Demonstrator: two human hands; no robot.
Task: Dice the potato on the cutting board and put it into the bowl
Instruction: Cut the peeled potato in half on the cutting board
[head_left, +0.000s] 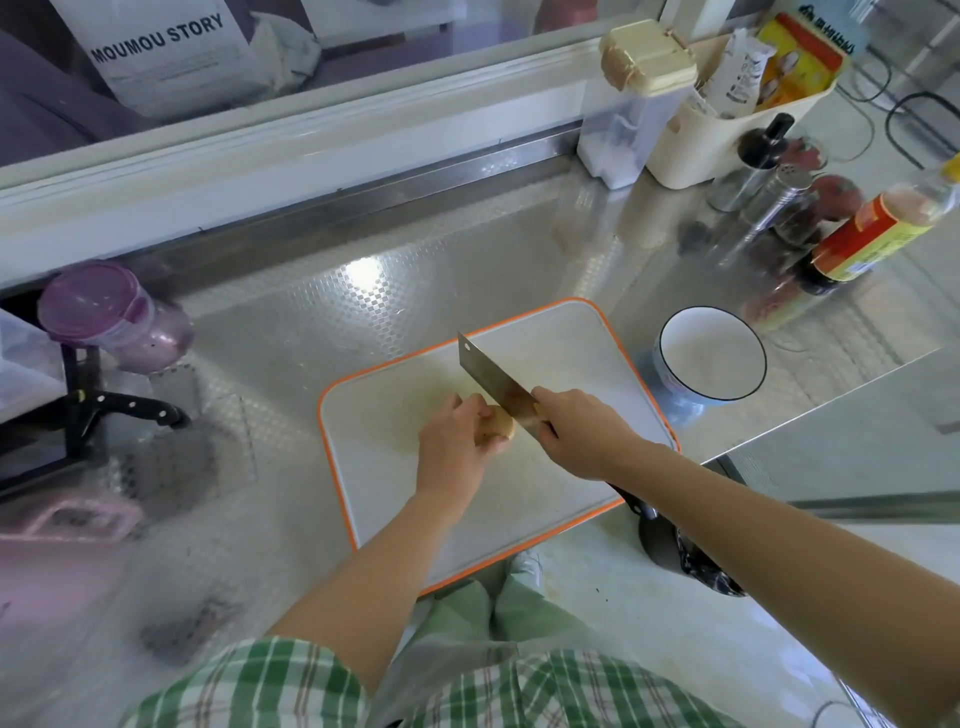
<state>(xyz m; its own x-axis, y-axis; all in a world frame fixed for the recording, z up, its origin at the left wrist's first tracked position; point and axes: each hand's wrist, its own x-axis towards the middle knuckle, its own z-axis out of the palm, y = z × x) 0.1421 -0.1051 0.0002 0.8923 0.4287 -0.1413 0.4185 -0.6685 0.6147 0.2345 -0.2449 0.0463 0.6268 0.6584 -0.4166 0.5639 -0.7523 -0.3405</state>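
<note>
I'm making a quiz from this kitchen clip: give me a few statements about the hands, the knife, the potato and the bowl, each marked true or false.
1. The right hand grips the cleaver. True.
2. The left hand lies flat on the bare cutting board. False: it holds the potato on the board.
3. The bowl has potato dice in it. False: it looks empty.
4. The bowl stands on the counter off the board's right side. True.
5. The cutting board has a blue rim. False: the rim is orange.
</note>
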